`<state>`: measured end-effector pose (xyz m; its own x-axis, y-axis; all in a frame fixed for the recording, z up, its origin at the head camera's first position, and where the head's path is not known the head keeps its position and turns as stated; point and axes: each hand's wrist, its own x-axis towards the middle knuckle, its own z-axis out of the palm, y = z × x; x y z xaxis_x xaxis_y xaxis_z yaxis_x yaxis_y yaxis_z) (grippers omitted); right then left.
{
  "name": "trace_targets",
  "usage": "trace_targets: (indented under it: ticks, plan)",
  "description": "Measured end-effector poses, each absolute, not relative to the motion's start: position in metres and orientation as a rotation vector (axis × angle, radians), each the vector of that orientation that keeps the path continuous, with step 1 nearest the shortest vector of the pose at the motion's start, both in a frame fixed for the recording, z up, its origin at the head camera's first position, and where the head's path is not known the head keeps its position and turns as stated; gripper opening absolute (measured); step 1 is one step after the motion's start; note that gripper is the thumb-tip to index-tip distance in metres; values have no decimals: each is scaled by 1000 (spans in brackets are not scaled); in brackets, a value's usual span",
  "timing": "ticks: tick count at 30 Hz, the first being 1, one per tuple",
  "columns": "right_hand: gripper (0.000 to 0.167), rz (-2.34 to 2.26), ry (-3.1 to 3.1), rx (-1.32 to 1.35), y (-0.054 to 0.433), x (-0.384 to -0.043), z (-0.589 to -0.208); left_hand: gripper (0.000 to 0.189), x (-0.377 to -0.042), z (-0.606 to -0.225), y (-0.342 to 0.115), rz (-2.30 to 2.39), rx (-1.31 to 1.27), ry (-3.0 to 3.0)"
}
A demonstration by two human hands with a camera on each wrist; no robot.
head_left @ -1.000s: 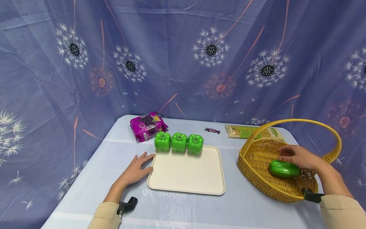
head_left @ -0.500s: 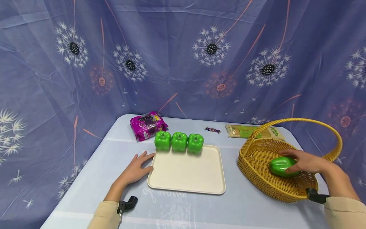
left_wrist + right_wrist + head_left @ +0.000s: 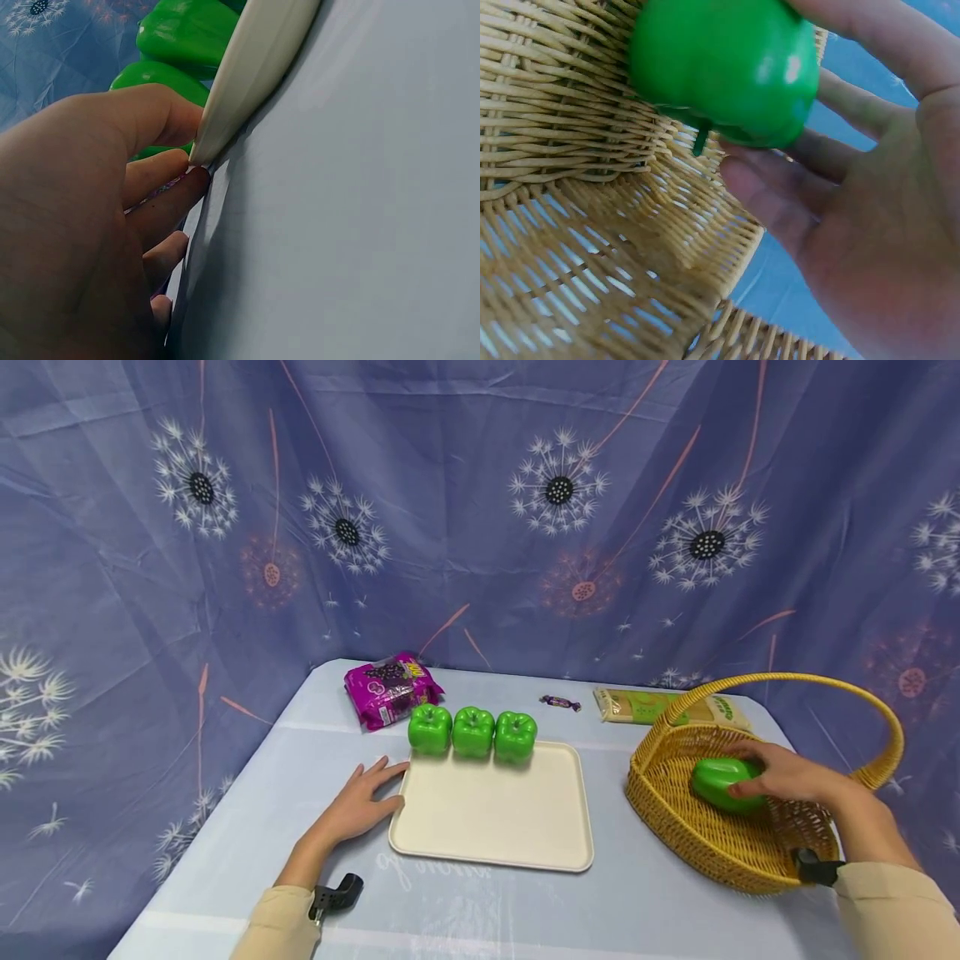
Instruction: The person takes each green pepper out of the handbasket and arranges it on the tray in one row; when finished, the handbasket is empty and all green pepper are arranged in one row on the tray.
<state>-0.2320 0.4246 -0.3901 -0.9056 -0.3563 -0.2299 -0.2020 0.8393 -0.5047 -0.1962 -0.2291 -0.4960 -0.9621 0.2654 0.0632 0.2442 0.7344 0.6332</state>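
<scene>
My right hand (image 3: 791, 777) reaches into a yellow wicker basket (image 3: 663, 835) and grips a green bell pepper (image 3: 716, 781) between thumb and fingers. Up close in the right wrist view, the pepper (image 3: 720, 67) shows its short stem pointing down, against the woven wall (image 3: 547, 97). At the left, my left hand (image 3: 360, 806) lies with extended fingers against the rim of a cream tray (image 3: 495, 827). The left wrist view has the thumb and fingertips touching the tray's edge (image 3: 259, 67). Three more green bell peppers (image 3: 473, 732) form a row along the tray's far left side.
Behind the peppers lies a purple snack bag (image 3: 393, 691). A small wrapped candy (image 3: 560, 702) and a long beige-green packet (image 3: 637, 707) lie along the back of the table (image 3: 525, 910). The basket's tall handle (image 3: 787, 677) arches over its right side.
The right hand, first over the pepper, has closed around it. The pepper has since shifted left within the basket. The left hand and tray have stayed put.
</scene>
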Motion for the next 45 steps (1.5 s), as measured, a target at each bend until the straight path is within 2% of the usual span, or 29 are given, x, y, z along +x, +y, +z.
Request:
trace_targets:
  ticks: [5,18,28,37,45]
  plan:
    - [75,-742,2732,-475,422,-235,-385,58,-197,-496,-226,1049,439,2892]
    - [101,-812,2691,-381,430,-230,-397,57,-194,-495,-226,1044,412,2898]
    - [78,-723,2909,-271,424,-230,-389,56,-193,-496,-228,1041,449,2920]
    - [79,-447,3009,-333,415,-241,-388,56,-192,-491,-228,1049,445,2918]
    - [91,-557,2980,-341,415,-244,-403,56,-193,-493,-228,1044,466,2918]
